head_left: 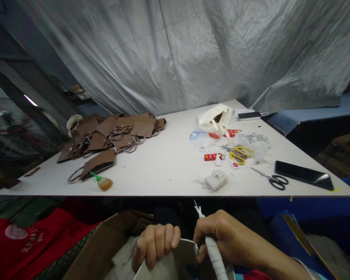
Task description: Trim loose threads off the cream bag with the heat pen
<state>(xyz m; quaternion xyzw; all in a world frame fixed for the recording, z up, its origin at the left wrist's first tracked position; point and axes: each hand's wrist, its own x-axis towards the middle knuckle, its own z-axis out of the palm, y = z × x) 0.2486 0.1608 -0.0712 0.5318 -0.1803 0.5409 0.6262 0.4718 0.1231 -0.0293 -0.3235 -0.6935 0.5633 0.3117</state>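
Below the table's front edge, my left hand (155, 245) grips the top edge of a grey-brown folded piece (175, 264), fingers curled over it. My right hand (224, 239) holds a thin tool wrapped in white tape (211, 243), its pointed tip up near the table edge, and also touches the piece's right side. Both hands sit close together above an open cardboard box (102, 249).
On the white table (169, 167) lie a pile of brown leather pieces with rings (111, 134), a small glue bottle (103, 182), yellow scissors (240, 153), black scissors (272, 179), a black phone (303, 174), plastic bags and a cloth bag (217, 116). Red fabric (32, 237) lies lower left.
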